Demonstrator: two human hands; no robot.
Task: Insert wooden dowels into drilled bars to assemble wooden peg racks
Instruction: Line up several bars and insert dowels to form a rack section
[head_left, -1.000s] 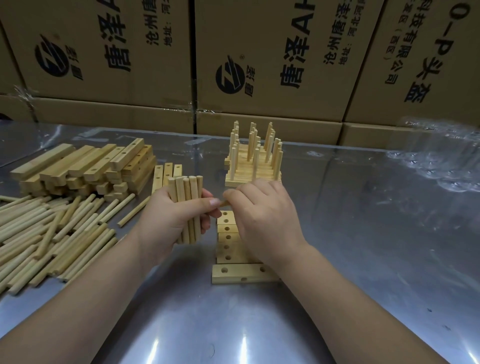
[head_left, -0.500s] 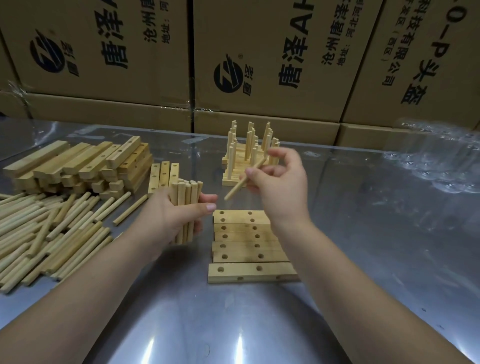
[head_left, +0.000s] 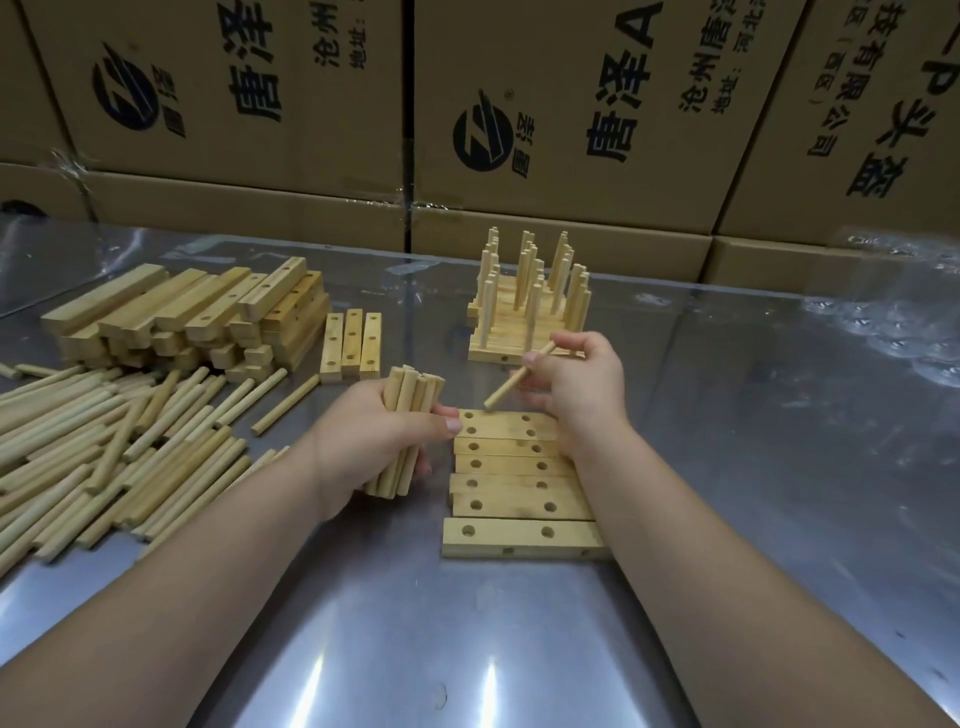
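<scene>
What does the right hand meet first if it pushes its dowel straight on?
Probably the farthest drilled bar, near its left hole; the dowel in the right hand ends just above it.

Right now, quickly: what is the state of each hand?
Left hand: closed around a bundle of dowels, held upright.
Right hand: pinching a single dowel, tilted, over the drilled bars.

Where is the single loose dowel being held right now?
Head view, centre: the single dowel is pinched, tilted, in the right hand. Its lower tip is near the left hole of the farthest drilled bar, right of the left hand and its dowel bundle.
</scene>
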